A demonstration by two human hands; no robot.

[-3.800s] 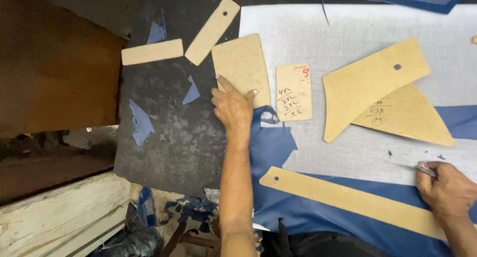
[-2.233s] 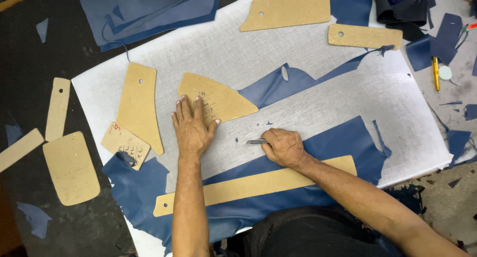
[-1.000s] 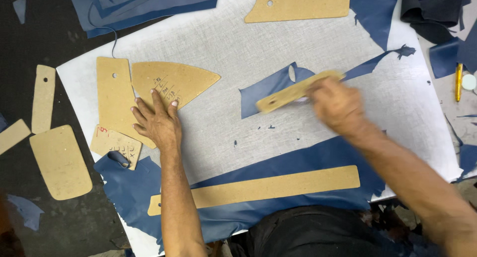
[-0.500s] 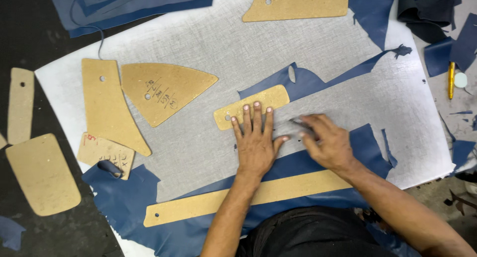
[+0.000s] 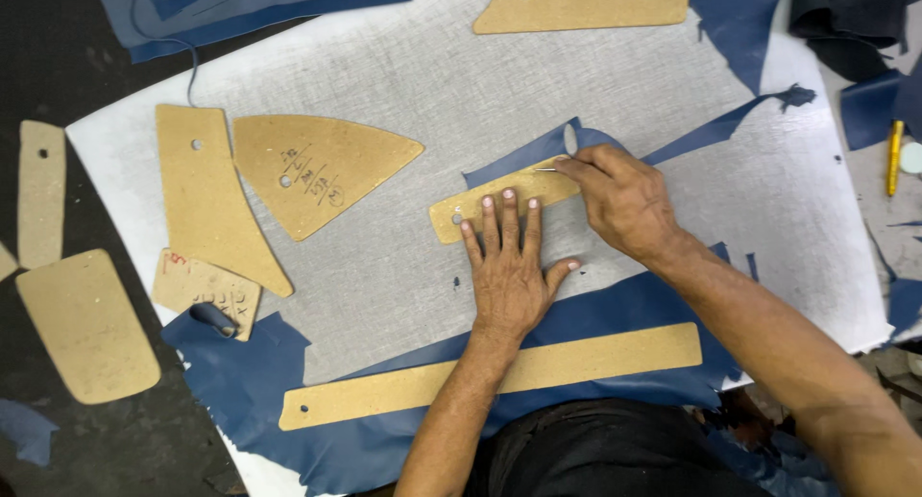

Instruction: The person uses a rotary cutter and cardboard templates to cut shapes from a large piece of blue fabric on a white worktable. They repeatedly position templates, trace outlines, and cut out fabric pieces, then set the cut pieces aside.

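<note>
Left hand: pressing flat, fingers spread, pinning the short cardboard template against slipping.
Right hand: fingers pinching a thin blade, tip meeting the template's upper edge.
Template: lying on the blue leather strip, on the white cutting mat.
Nearby: long template lying below the wrists.

This is a leather-cutting workshop, the kind where shoe or bag parts get cut out. A pale cutting mat on a dark bench is strewn with tan cardboard patterns, a long cardboard strip and scraps of blue leather. More blue offcuts pile at the edges.
</note>
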